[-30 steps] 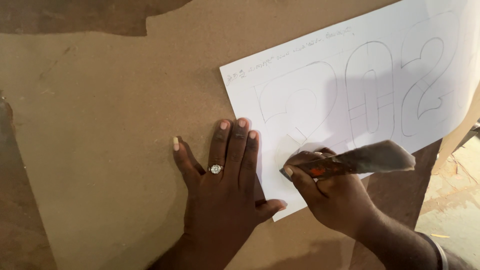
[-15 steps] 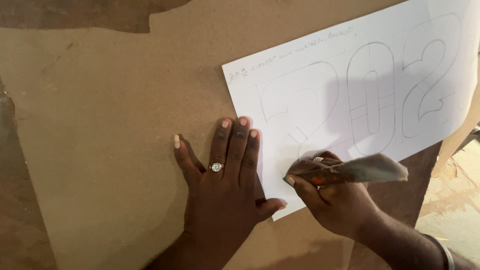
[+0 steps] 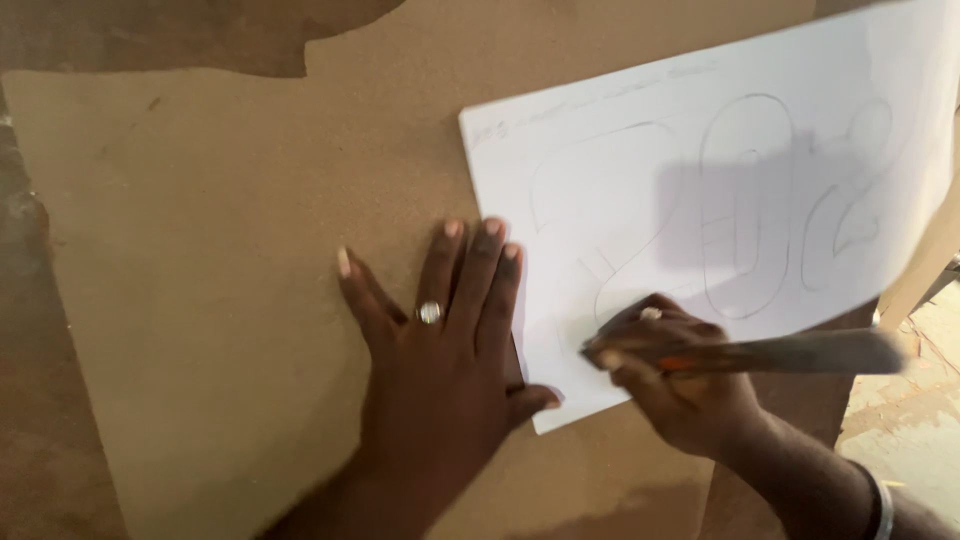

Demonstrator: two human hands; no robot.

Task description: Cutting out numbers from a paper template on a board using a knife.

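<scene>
Left hand lay flat, fingers spread, on brown board at white sheet edge. Right hand pinched blurred tool against sheet.

Matt brown fibreboard, smooth white paper sheet, shiny metal ring

The only sign-like thing is a white rectangular paper sheet filling the upper right of the frame, lying tilted on a large brown fibreboard panel. It bears big outlined figures drawn in thin grey pencil, with a faint line of small handwriting along its upper edge. Its right end is blurred and runs out of frame. No packages or screens appear.
</scene>
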